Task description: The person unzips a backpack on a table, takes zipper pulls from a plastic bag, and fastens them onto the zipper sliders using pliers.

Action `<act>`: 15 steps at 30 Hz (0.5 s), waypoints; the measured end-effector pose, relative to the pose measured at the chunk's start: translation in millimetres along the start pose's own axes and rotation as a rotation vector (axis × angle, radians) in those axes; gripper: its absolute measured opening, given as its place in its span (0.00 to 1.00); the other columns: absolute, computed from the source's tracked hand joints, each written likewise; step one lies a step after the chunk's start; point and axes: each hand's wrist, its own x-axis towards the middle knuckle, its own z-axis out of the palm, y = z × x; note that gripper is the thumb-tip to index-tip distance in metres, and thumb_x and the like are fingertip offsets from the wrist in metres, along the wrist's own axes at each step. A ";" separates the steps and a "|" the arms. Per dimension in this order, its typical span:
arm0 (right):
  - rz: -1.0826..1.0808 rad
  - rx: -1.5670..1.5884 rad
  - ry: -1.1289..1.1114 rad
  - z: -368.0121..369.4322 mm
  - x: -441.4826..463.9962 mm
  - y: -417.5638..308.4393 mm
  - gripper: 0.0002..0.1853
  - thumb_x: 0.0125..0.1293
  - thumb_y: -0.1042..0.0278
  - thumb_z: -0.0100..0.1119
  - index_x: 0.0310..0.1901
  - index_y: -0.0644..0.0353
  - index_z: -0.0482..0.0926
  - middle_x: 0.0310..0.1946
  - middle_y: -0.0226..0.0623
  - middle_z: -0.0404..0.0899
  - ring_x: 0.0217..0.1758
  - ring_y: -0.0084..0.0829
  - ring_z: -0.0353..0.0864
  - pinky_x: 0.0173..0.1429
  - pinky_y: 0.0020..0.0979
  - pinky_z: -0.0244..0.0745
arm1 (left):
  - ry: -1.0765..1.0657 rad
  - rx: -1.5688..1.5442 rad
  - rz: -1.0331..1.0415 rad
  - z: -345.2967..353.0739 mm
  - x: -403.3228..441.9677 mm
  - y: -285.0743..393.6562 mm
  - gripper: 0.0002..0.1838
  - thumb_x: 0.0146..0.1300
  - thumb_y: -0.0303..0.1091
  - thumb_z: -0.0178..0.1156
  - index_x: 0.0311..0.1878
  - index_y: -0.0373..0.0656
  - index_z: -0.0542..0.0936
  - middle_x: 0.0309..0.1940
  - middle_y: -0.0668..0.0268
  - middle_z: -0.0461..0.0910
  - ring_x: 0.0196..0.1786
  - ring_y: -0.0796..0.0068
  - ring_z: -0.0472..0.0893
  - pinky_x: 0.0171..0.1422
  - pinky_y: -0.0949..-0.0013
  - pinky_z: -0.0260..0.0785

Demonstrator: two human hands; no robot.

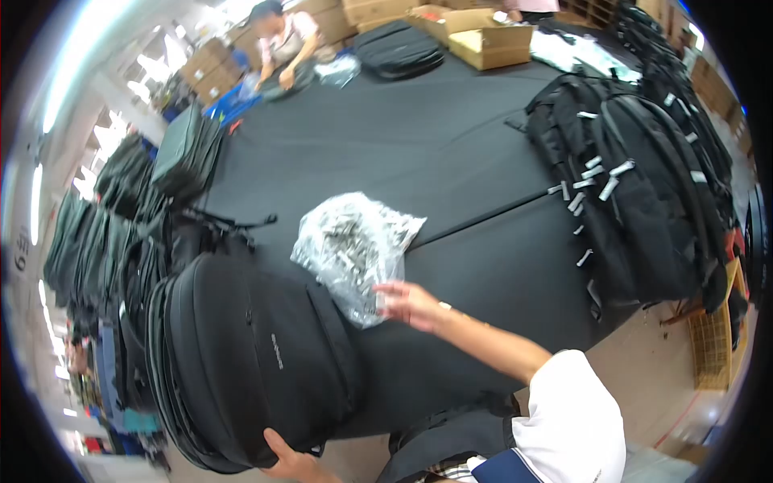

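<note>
Two bare hands are in view at the black-covered desk (386,137). The right grip (411,306) is at the centre of the frame, at the lower right edge of a clear plastic bag (310,237); its fingertips overlap the plastic, the fingers partly bent and directed left. Whether they are closed on anything cannot be told. The plastic bag lies on the desk at mid-frame, to the upper left of this grip, and contains small grey pieces (346,245). Its long axis runs from top to bottom of the frame, the lower end leaning right; one loose corner points to the right. The left grip (291,460), at the bottom of the frame, is at the lower edge of a black backpack (302,354), thumb laid against the fabric. The remaining fingers are hidden, so its closure cannot be determined. The backpack occupies the lower left, its rounded side facing left and its pale lettering running nearly vertically. Black backpacks with white tags (609,187) stand at the right of the frame; dark green bags (185,149) are piled at upper left. Another person (283,36) works at the far side, near the upper left.
</note>
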 end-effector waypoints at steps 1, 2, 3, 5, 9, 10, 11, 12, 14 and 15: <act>0.010 0.001 0.026 2.3 -16.0 11.7 0.19 0.63 0.77 0.50 0.57 0.62 0.68 0.45 0.34 0.75 0.42 0.26 0.78 0.48 0.26 0.76 | -0.015 -0.035 0.010 1.2 1.5 -3.0 0.18 0.58 0.28 0.59 0.47 0.22 0.72 0.48 0.51 0.75 0.43 0.65 0.78 0.51 0.70 0.70; 0.053 0.027 0.042 0.9 -30.4 23.7 0.19 0.63 0.79 0.49 0.57 0.61 0.69 0.47 0.33 0.75 0.43 0.24 0.77 0.49 0.25 0.75 | -0.008 -0.002 0.043 -4.5 2.3 -10.4 0.18 0.58 0.27 0.59 0.48 0.23 0.72 0.49 0.51 0.75 0.44 0.65 0.77 0.52 0.70 0.70; 0.097 0.099 0.013 -4.3 -42.9 38.4 0.22 0.61 0.78 0.54 0.59 0.63 0.67 0.48 0.33 0.74 0.44 0.23 0.76 0.52 0.25 0.74 | 0.001 0.029 0.073 -7.0 2.7 -15.4 0.18 0.58 0.27 0.59 0.49 0.23 0.72 0.49 0.51 0.75 0.45 0.65 0.77 0.53 0.70 0.70; 0.183 0.113 0.019 -2.2 -70.2 59.4 0.20 0.60 0.77 0.56 0.56 0.61 0.71 0.43 0.31 0.76 0.41 0.19 0.76 0.46 0.20 0.74 | -0.022 -0.003 -0.042 -7.9 1.3 -1.8 0.20 0.58 0.27 0.60 0.50 0.23 0.71 0.49 0.51 0.75 0.46 0.63 0.76 0.55 0.69 0.69; 0.288 -0.044 0.034 7.4 -101.6 88.6 0.18 0.55 0.78 0.63 0.48 0.59 0.76 0.40 0.29 0.77 0.37 0.16 0.75 0.40 0.15 0.69 | -0.104 -0.024 0.005 -6.2 -1.6 17.6 0.32 0.54 0.39 0.65 0.53 0.22 0.68 0.55 0.48 0.71 0.54 0.55 0.72 0.61 0.61 0.60; 0.307 -0.112 0.042 11.2 -106.2 89.6 0.16 0.55 0.77 0.63 0.47 0.59 0.76 0.39 0.29 0.77 0.37 0.16 0.75 0.40 0.15 0.68 | -0.085 0.036 0.002 -7.2 -2.4 20.1 0.32 0.54 0.39 0.65 0.53 0.23 0.68 0.54 0.47 0.72 0.52 0.54 0.72 0.60 0.60 0.61; 0.327 -0.179 0.049 14.0 -109.2 88.9 0.15 0.55 0.76 0.64 0.46 0.58 0.77 0.38 0.29 0.77 0.37 0.16 0.75 0.39 0.15 0.67 | -0.066 0.098 -0.002 -8.2 -3.3 21.4 0.31 0.54 0.39 0.65 0.52 0.23 0.69 0.52 0.46 0.73 0.51 0.53 0.73 0.59 0.60 0.62; 0.314 -0.204 0.096 18.5 -113.8 90.2 0.11 0.56 0.70 0.64 0.42 0.56 0.78 0.32 0.26 0.77 0.33 0.14 0.72 0.34 0.14 0.64 | -0.065 0.086 -0.002 -9.4 -4.0 20.5 0.31 0.54 0.39 0.65 0.52 0.23 0.69 0.52 0.46 0.73 0.51 0.53 0.73 0.59 0.60 0.62; 0.314 -0.190 0.107 16.6 -116.9 91.2 0.09 0.57 0.68 0.63 0.40 0.55 0.78 0.29 0.24 0.75 0.30 0.13 0.70 0.32 0.15 0.62 | -0.043 0.104 -0.012 -13.3 -4.1 16.3 0.30 0.53 0.40 0.66 0.50 0.22 0.71 0.50 0.44 0.73 0.49 0.53 0.74 0.58 0.59 0.64; 0.325 -0.167 0.116 15.9 -118.8 92.0 0.07 0.59 0.65 0.62 0.38 0.54 0.78 0.27 0.22 0.74 0.27 0.12 0.67 0.30 0.16 0.60 | -0.045 0.096 -0.013 -16.1 -3.1 13.6 0.30 0.53 0.40 0.66 0.50 0.22 0.71 0.50 0.44 0.73 0.49 0.53 0.74 0.58 0.59 0.64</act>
